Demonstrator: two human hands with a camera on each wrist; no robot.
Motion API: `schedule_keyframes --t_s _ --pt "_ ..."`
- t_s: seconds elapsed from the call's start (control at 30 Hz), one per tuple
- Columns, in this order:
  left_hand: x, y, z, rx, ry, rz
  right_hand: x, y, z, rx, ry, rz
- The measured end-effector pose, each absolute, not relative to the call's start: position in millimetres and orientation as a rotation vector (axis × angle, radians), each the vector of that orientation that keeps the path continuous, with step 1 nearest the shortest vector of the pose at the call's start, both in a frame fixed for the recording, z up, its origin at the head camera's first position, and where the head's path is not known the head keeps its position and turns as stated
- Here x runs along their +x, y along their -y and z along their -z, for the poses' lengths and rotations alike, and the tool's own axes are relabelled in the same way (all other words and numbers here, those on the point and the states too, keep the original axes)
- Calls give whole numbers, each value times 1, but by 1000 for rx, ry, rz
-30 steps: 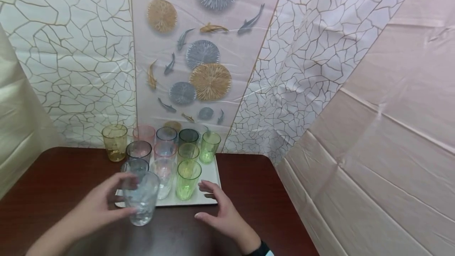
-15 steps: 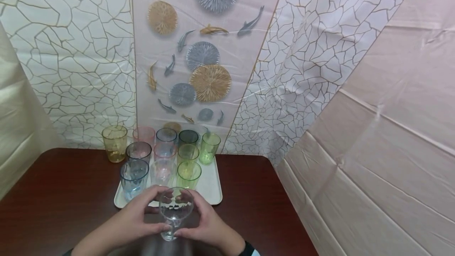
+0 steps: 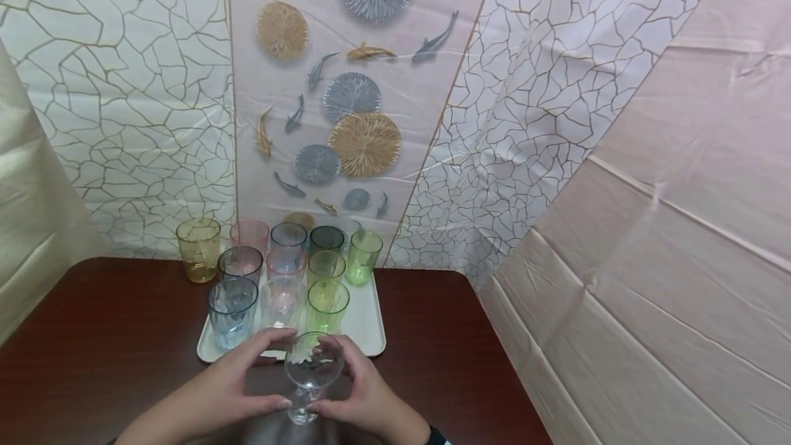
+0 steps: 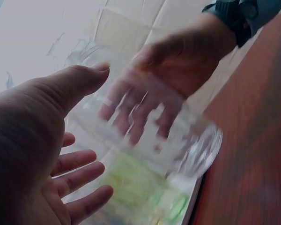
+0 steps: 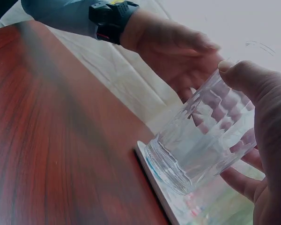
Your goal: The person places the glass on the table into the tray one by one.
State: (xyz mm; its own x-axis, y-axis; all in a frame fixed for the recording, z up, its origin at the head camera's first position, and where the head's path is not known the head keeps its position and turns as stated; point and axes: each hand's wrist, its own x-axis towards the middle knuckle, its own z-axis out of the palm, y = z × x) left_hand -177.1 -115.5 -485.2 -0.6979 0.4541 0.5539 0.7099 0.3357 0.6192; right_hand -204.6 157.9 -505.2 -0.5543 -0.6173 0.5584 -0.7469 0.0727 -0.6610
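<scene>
A clear tumbler is held in my right hand in front of the tray. The right wrist view shows the right thumb against the tumbler near its rim, and the fingers curled behind its clear wall. My left hand stands close on the tumbler's other side, thumb and fingers spread in a loose C. In the left wrist view the left thumb overlaps the tumbler near the rim, while the other left fingers stay apart from it. Just beyond the hands are a light green tumbler and another clear tumbler.
A white tray carries several coloured tumblers, among them a blue one at the front left. A yellow tumbler stands at the back left, beside the tray. The dark red table backs onto a patterned cloth.
The left hand has carried the clear tumbler rightward from the tray's front left to the middle. The right hand has come in and gripped it, and the left fingers have loosened from it.
</scene>
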Motion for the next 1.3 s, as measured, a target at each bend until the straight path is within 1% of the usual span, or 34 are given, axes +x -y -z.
schedule_keyframes --t_s 0.17,0.33,0.53,0.67,0.83,1.07,1.3 --pt "-178 143 496 -882 2403 1090 -209 -179 511 1264 2254 -1510" --pt "-178 184 505 -675 2486 895 -220 -206 513 1095 2286 -1408" --pt "-182 233 512 -453 2643 873 -243 -234 508 923 2316 -1375" --pt "-186 255 518 -319 2794 835 -265 -245 506 833 2351 -1425" --pt "-191 265 526 -263 2873 790 -301 -246 506 713 2355 -1522" --pt "-196 266 530 -213 2921 747 -349 -232 501 584 2372 -1590" --pt "-198 265 530 -214 2931 777 -378 -222 502 533 2456 -1514"
